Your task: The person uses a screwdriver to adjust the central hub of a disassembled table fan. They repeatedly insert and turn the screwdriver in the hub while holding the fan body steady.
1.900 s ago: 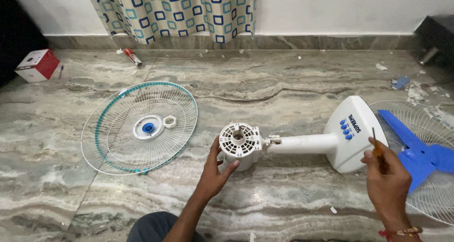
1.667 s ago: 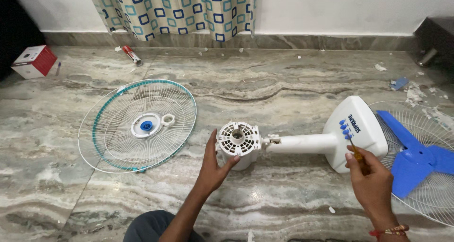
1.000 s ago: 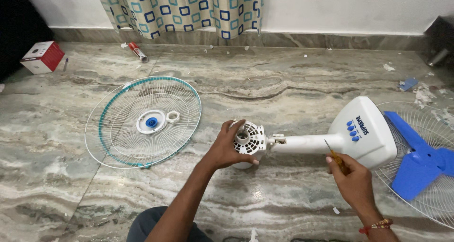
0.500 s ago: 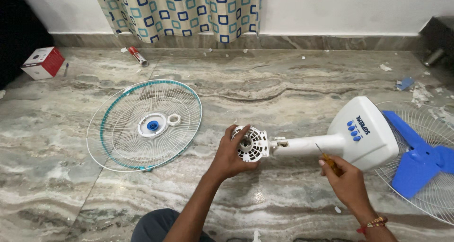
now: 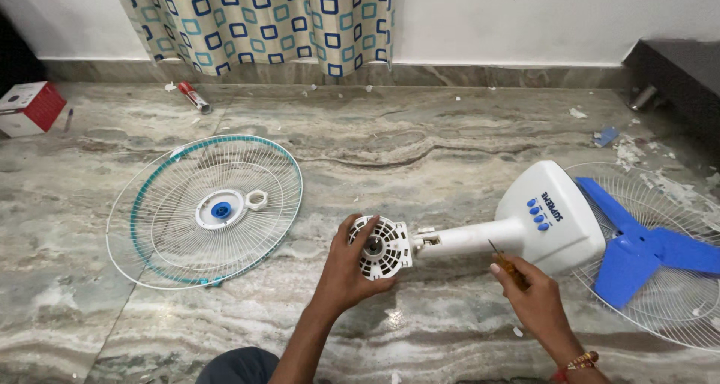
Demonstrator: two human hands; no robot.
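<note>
Left hand (image 5: 346,268) is wrapped around the white motor head (image 5: 384,247) of the fan lying on the floor, keeping it steady. Right hand (image 5: 529,292) is closed on a small screwdriver (image 5: 501,258), tip by the fan's neck (image 5: 469,238). Front grille (image 5: 206,210) and blue blade (image 5: 637,249) lie set aside.

Open marble floor (image 5: 450,140) ahead; wire guard (image 5: 206,208) left, blue blade (image 5: 645,253) (on its grille) right.

left hand (image 5: 346,273): bare, no ring or band
right hand (image 5: 534,298): bare fingers
right wrist: beaded bracelet (image 5: 576,364), red and gold
arms: no sleeves showing
lap: dark grey trousers (image 5: 238,364)
</note>
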